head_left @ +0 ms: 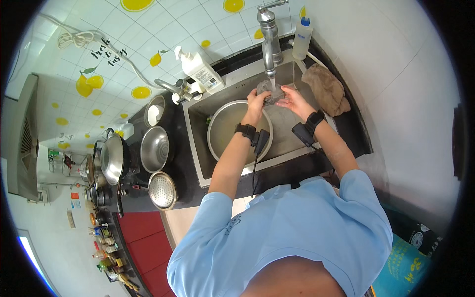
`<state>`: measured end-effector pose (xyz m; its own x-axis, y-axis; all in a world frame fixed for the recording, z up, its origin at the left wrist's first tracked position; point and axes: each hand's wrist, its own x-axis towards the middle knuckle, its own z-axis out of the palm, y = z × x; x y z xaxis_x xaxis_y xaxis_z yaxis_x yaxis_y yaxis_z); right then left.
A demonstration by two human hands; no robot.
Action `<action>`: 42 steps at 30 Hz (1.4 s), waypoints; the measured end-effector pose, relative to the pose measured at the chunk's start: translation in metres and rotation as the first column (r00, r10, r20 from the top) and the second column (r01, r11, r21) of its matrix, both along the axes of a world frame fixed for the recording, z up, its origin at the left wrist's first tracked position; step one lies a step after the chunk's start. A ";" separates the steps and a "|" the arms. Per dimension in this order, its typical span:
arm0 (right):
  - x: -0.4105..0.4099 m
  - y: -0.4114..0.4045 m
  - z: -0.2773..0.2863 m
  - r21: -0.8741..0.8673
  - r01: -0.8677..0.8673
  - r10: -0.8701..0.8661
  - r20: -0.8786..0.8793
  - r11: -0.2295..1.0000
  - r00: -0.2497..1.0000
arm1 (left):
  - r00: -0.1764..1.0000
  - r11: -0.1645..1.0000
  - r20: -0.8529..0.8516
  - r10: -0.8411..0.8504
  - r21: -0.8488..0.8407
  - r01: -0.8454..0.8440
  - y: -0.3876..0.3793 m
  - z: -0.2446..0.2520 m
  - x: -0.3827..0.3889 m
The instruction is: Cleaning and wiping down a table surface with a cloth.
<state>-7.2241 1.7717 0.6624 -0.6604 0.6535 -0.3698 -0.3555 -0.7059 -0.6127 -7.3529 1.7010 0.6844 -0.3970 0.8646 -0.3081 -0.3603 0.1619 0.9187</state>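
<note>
Water runs from the chrome faucet (270, 44) onto a crumpled grey cloth (268, 87), which looks wet. My left hand (256, 104) grips the cloth's left side, thumb on top. At its right edge, my right hand (297, 103) has the cloth between thumb and fingers, palm partly turned up. Both hands are over the stainless steel sink (289, 131). Inside the sink, below my left forearm, a large round metal basin (227, 128) holds cloudy water. Black straps with small devices circle both wrists.
A brown cloth (326, 89) lies on the sink's right ledge, near a clear bottle with a blue cap (302, 41). A white pump bottle (204, 72) stands behind the sink. Left on the counter are a steel bowl (155, 148), a perforated strainer (162, 190) and a wok (112, 159).
</note>
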 end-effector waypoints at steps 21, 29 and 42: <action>-0.032 -0.002 0.037 0.023 -0.195 0.189 0.169 0.980 0.967 | 0.790 0.977 -0.583 0.190 0.036 -0.209 0.019 -0.012 0.025; -0.038 0.005 0.020 0.119 -0.266 0.247 0.154 0.957 0.957 | 0.676 0.916 -0.705 0.215 -0.095 -0.390 0.018 0.021 0.037; -0.034 0.019 0.003 0.161 -0.287 0.222 0.331 0.944 0.917 | 0.711 0.955 -0.701 0.058 -0.168 -0.244 0.026 -0.012 0.018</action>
<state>-7.2585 1.7904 0.6655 -0.6906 0.5603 -0.4572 0.0463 -0.5967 -0.8012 -7.3348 1.7270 0.6728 -0.6965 0.7130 -0.0807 0.3106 0.4009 0.8619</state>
